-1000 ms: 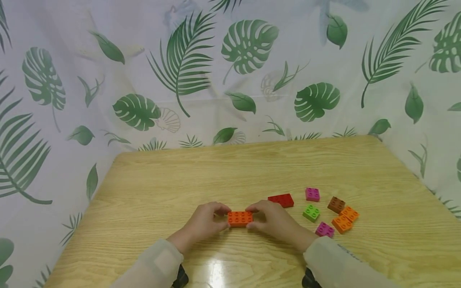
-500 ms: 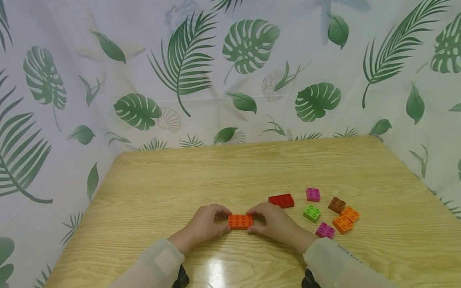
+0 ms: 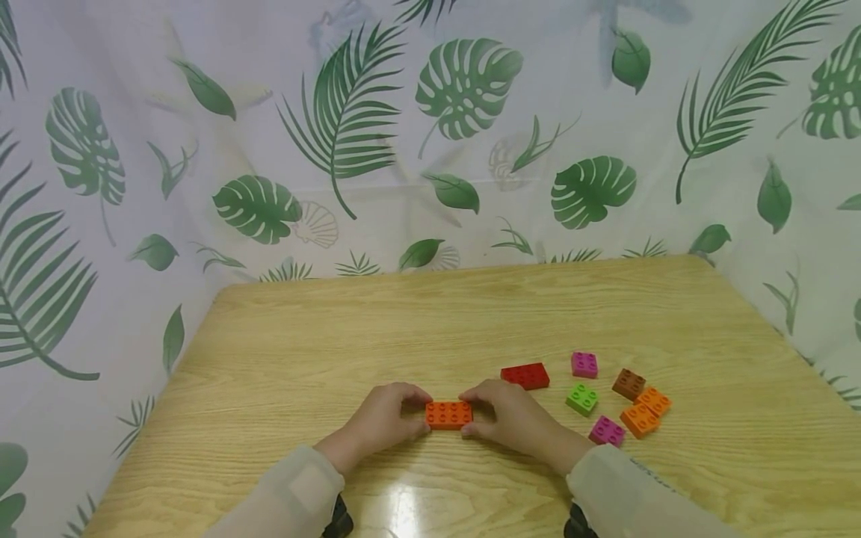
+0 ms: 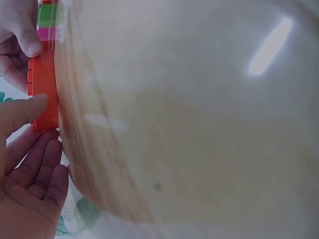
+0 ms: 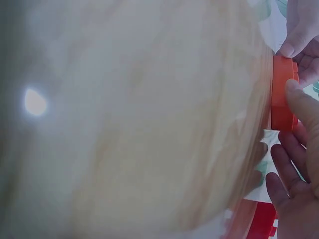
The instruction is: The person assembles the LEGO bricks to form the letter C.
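An orange-red toy building brick [image 3: 448, 415] with two rows of studs lies on the table between both hands, studs up. My left hand [image 3: 386, 418] pinches its left end; in the left wrist view the thumb presses the near side of the brick [image 4: 46, 79]. At the other end my right hand [image 3: 506, 415] grips it the same way, and the right wrist view shows that thumb on the brick [image 5: 282, 107]. Just beyond the right hand lies a red brick [image 3: 526, 376], its near left part hidden by that hand.
Right of the hands are a green brick [image 3: 581, 399], two magenta bricks [image 3: 584, 364], a brown brick [image 3: 628, 383] and two orange bricks [image 3: 640, 420]. The wooden table [image 3: 323, 329] ends at a leaf-patterned cloth [image 3: 377, 224] behind and at both sides.
The orange-red brick and both hands have shifted slightly toward the person since one second ago. Over the last half second they barely move. The other bricks stay in place.
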`<state>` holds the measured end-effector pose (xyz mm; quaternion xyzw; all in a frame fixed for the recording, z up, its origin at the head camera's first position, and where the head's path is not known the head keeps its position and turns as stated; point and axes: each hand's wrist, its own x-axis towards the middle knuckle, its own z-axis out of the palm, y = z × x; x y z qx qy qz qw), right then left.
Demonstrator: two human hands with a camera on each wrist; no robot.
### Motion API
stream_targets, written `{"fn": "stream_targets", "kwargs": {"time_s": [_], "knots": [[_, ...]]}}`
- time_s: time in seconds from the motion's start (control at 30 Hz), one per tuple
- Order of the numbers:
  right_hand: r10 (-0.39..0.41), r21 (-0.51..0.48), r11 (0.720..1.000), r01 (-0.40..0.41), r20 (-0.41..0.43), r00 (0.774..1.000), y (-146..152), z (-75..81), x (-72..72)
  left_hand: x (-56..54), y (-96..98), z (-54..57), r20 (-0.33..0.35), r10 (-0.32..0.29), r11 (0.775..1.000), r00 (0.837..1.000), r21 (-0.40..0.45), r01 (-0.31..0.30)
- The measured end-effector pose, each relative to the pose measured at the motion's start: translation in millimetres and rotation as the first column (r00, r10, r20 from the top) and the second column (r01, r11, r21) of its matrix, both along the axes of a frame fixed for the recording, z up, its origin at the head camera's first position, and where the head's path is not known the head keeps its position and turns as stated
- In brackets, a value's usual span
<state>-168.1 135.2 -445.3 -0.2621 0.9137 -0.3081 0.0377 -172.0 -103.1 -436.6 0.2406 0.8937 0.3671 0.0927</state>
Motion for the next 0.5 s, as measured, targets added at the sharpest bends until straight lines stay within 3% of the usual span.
{"fn": "stream_targets", "kwargs": {"time_s": [0.27, 0.5], "knots": [[-0.036, -0.069, 0.997, 0.037, 0.010, 0.999, 7.6, 7.2, 4.1, -1.1, -0.5, -2.7, 0.000, -0.003, 1.000, 1.000, -0.008, 0.003], [-0.058, -0.095, 0.994, 0.049, -0.095, 0.994, 20.9, 7.5, 9.1, -1.0, -0.7, -3.9, 0.000, -0.006, 1.000, 1.000, -0.002, 0.006]]}}
